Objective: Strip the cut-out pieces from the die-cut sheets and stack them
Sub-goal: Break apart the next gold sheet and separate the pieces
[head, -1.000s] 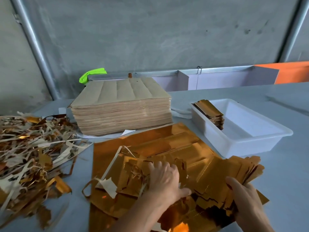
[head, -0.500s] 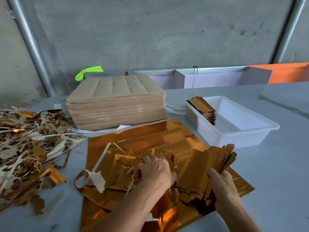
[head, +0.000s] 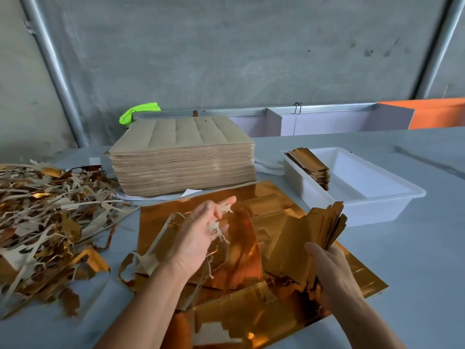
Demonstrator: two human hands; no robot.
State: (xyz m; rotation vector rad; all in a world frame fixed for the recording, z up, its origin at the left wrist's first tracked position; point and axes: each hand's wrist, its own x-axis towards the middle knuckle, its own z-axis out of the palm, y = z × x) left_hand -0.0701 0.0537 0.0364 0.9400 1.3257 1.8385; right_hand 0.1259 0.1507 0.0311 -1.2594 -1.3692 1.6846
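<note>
Lifted off the scrap, left hand (head: 198,235) opens; right hand (head: 329,268) raises cut-out pieces (head: 312,238).

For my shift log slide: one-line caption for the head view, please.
Right hand grips a bundle of gold cut-outs while left hand lifts scrap strips off the gold sheet.

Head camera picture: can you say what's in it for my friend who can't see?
A person's right hand grips a bundle of gold cut-out pieces over gold sheets; the left hand lifts paper scraps. Nearby: a scrap pile, brown sheet stack, white tray.
</note>
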